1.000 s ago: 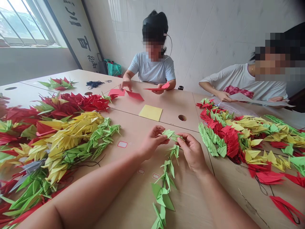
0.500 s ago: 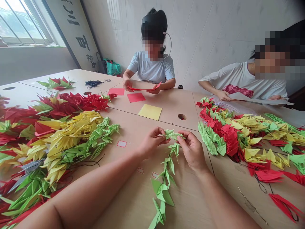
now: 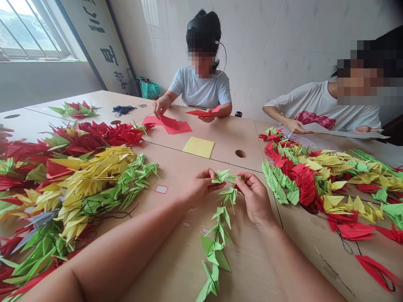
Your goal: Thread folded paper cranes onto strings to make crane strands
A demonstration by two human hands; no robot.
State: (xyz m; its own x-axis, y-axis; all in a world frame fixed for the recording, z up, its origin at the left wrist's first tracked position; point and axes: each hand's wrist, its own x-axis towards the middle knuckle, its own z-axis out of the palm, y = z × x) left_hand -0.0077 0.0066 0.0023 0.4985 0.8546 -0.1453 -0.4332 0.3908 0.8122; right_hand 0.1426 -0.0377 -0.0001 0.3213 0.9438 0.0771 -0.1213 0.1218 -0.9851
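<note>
Between my two hands, a light green paper crane [image 3: 222, 176] is held just above the table. My left hand [image 3: 206, 183] pinches it from the left, fingers closed. On the other side, my right hand [image 3: 252, 191] is closed with thumb and fingertips on its right end. From just below my hands, a string of green paper cranes [image 3: 217, 241] runs down toward the table's near edge, threaded on dark cord. Whether the held crane is on that cord, I cannot make out.
Heaps of strung cranes lie left [image 3: 94, 180] and right [image 3: 302, 176]. A needle with thread [image 3: 333, 268] rests at lower right. Yellow paper [image 3: 198, 147] and red paper [image 3: 176, 126] lie ahead. Two people sit opposite, one handling red sheets, the other a large white sheet.
My hands stay nearly in place, with the held crane tilted slightly differently. Across the table, the person in light blue has moved one hand left onto the red paper, where more sheets now lie.
</note>
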